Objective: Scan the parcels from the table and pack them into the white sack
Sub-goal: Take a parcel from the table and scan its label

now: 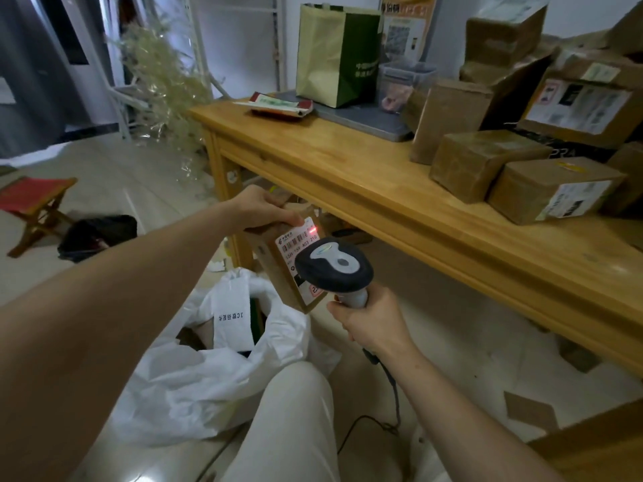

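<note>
Parcel (278, 283) hangs tilted in the air just off the front edge of the table (348, 168), above the open mouth of the white sack (222, 370). The left hand (261, 207) grips it by its top edge only, fingers curled over the cardboard. The right hand (368, 321) is wrapped round the handle of the scanner (334, 264), whose head sits close over the label (295, 243).

The red glow (312, 230) falls on the label's upper right corner. From where I stand I cannot quite tell whether it crosses the bars, so a missed read looks the likeliest fault. A grip that shallow could also let the box swing or drop. The cable (389, 377) trails down beside the person's leg (295, 412) and might snag on a wide move.

Room is tight toward the table leg (226, 182) behind. Down and left the sack mouth gapes, though a white packet (231, 314) already stands in it.
</note>
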The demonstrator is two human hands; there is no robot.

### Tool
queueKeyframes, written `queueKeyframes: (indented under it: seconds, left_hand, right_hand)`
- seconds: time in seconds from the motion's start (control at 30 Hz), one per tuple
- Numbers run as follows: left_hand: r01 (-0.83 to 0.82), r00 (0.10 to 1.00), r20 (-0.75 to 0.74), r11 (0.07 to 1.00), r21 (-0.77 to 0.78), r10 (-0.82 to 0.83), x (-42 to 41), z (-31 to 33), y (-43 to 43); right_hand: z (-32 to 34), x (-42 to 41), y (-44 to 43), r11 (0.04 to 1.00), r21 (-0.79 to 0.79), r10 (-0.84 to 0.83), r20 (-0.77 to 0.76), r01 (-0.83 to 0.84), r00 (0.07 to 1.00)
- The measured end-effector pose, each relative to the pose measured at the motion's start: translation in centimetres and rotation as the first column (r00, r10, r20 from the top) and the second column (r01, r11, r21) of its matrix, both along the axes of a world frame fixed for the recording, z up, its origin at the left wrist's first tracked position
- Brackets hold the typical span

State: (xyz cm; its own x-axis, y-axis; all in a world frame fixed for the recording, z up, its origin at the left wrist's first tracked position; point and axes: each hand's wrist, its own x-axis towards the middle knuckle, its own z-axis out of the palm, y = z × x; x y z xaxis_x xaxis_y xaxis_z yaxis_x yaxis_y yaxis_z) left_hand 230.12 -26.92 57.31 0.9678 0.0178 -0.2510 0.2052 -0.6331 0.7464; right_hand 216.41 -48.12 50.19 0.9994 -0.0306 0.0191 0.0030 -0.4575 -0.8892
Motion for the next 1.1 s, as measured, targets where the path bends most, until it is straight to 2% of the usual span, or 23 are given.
queueKeyframes:
  seconds: [0.2, 0.27, 0.33, 0.4, 0.47, 0.57, 0.73, 1.0, 1.1]
  left_hand:
    - [-0.022, 1.0, 0.013, 1.0, -0.021, 0.022, -0.1, -0.9, 1.7]
    - [-0.041, 0.999, -0.002, 0.999, -0.032, 0.041, -0.2, -1.1, 2.4]
    - [-0.051, 0.999, -0.013, 0.997, -0.06, 0.05, -0.3, -1.5, 3.2]
    - [-0.065, 0.998, -0.024, 0.992, -0.112, 0.062, -0.5, -1.9, 4.3]
    - [-0.119, 0.992, -0.061, 0.971, -0.209, 0.109, -1.0, -2.8, 5.5]
    - [-0.212, 0.973, -0.158, 0.916, -0.341, 0.167, -2.2, -5.2, 7.2]
    - [-0.3, 0.94, -0.292, 0.841, -0.45, 0.179, -4.5, -10.4, 9.0]
    - [-0.386, 0.905, -0.353, 0.804, -0.453, 0.235, -6.3, -14.1, 11.9]
    - [-0.433, 0.889, -0.379, 0.737, -0.52, 0.255, -6.2, -14.9, 12.7]
  right_hand:
    - [-0.5, 0.9, 0.9, 0.999, -0.008, 0.044, -0.006, -0.044, 0.999]
    - [-0.6, 1.1, 1.2, 0.997, 0.035, 0.074, -0.031, -0.073, 0.997]
    - [-0.6, 1.2, 1.5, 0.986, 0.145, 0.09, -0.073, -0.078, 0.993]
    - [-0.7, 1.6, 1.6, 0.953, 0.302, 0.055, -0.114, -0.019, 0.992]
    - [-1.2, 2.3, 1.5, 0.892, 0.437, -0.044, -0.172, 0.117, 0.984]
    - [-2.7, 3.8, 1.1, 0.78, 0.549, -0.136, -0.318, 0.299, 0.938]
    - [-5.0, 4.9, 2.8, 0.76, 0.571, -0.006, -0.473, 0.311, 0.881]
    - [-7.6, 7.1, 6.7, 0.833, 0.511, 0.135, -0.559, 0.211, 0.818]
    - [-8.3, 8.5, 8.1, 0.837, 0.503, 0.144, -0.581, 0.215, 0.801]
